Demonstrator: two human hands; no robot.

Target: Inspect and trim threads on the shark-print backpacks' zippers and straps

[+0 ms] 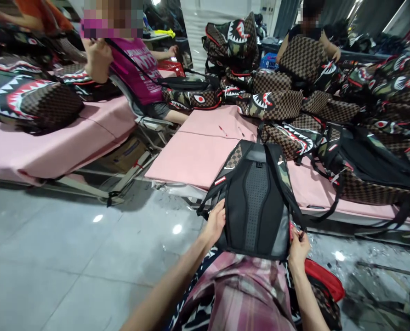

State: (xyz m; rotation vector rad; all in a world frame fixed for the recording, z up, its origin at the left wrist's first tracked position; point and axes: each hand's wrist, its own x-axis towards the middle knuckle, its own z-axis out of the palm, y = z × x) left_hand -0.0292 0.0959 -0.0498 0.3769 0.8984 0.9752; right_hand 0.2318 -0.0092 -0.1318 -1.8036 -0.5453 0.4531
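A backpack (256, 202) with a black padded back panel faces up, its lower end at my lap and its upper end on the pink table (198, 151). My left hand (216, 223) grips the backpack's left side edge, fingers bent over it. At the lower right side, my right hand (299, 243) is closed in a pinch on a black strap end (302, 233). A small red patch shows beside those fingers. Two shoulder straps run along the backpack's sides, the right one reaching down to my right hand.
Checkered shark-print backpacks (277, 105) are piled at the back and right. One person in a pink shirt (136, 64) sits at the left table, another (308, 41) is behind the pile. A red pouch (324, 278) lies low beside my right arm.
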